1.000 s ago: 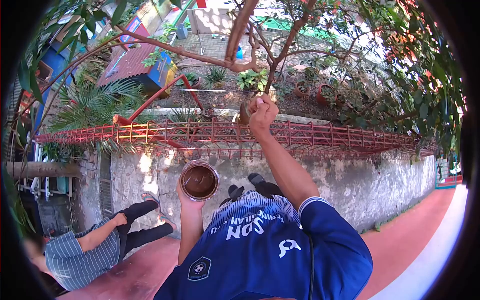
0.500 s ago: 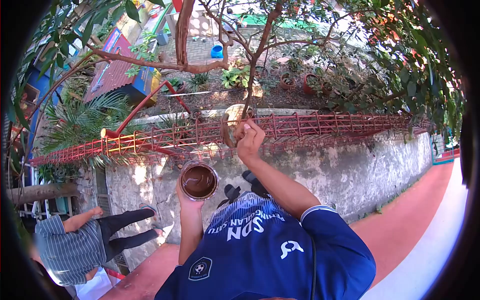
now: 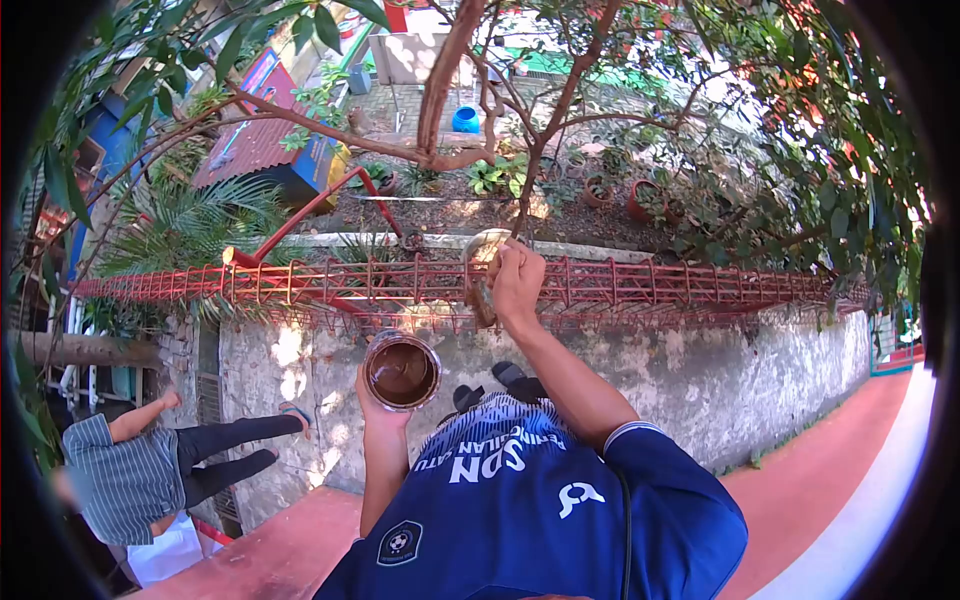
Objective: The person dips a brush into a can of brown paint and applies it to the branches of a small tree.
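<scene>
My left hand (image 3: 378, 402) holds a round tin of brown paint (image 3: 401, 371) at chest height, in front of the grey wall. My right hand (image 3: 518, 282) is raised and closed on a broad paintbrush (image 3: 481, 262), whose bristles rest against the red metal railing (image 3: 650, 283) on top of the wall. I wear a blue jersey (image 3: 540, 510), and my dark shoes (image 3: 510, 378) show below the tin.
A stained concrete wall (image 3: 750, 375) carries the railing, with potted plants (image 3: 642, 199), a tree trunk (image 3: 440, 75) and branches behind it. Another person in a striped shirt (image 3: 125, 480) crouches at the lower left. Red pavement (image 3: 820, 470) runs to the right.
My right hand with the brush has come down from above the railing onto its bars. The tin stays level. The person at the left has shifted further left.
</scene>
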{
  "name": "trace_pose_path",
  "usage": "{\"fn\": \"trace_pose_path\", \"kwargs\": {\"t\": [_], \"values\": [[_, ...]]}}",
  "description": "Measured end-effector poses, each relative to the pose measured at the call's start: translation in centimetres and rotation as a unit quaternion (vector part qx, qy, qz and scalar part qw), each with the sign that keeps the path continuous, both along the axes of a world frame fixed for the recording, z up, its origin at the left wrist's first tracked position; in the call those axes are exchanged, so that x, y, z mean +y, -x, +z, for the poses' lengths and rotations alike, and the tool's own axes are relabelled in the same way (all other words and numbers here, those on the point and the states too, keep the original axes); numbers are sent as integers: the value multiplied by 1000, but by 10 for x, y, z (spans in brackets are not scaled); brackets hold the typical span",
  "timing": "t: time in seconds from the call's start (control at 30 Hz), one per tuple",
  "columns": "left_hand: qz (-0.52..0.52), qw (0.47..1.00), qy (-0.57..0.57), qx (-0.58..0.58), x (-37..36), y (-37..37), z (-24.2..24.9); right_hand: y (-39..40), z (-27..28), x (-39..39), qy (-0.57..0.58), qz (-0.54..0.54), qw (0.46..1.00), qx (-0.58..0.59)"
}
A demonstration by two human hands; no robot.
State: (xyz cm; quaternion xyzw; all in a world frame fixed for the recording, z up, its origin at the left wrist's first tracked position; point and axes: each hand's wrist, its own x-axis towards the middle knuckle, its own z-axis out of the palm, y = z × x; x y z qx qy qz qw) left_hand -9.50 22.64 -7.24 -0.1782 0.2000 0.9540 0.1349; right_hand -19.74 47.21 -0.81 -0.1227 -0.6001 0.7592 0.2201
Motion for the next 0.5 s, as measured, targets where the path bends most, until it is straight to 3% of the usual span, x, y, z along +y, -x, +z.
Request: {"fn": "trace_pose_path", "kwargs": {"t": [0.1,0.17,0.23,0.33,0.5], "values": [[15,998,54,11,-4,-2,-3,22,-2,12,-49,30,998,-20],[31,999,39,-7,4,-4,18,38,-8,16,-130,-8,991,-1],[49,998,24,-22,6,-4,25,55,-18,17,-124,-21,992,11],[0,998,32,59,-3,-4,16,76,-24,17,-85,-53,994,40],[50,998,26,-18,2,-2,30,97,-10,21,-114,-46,986,113]]}}
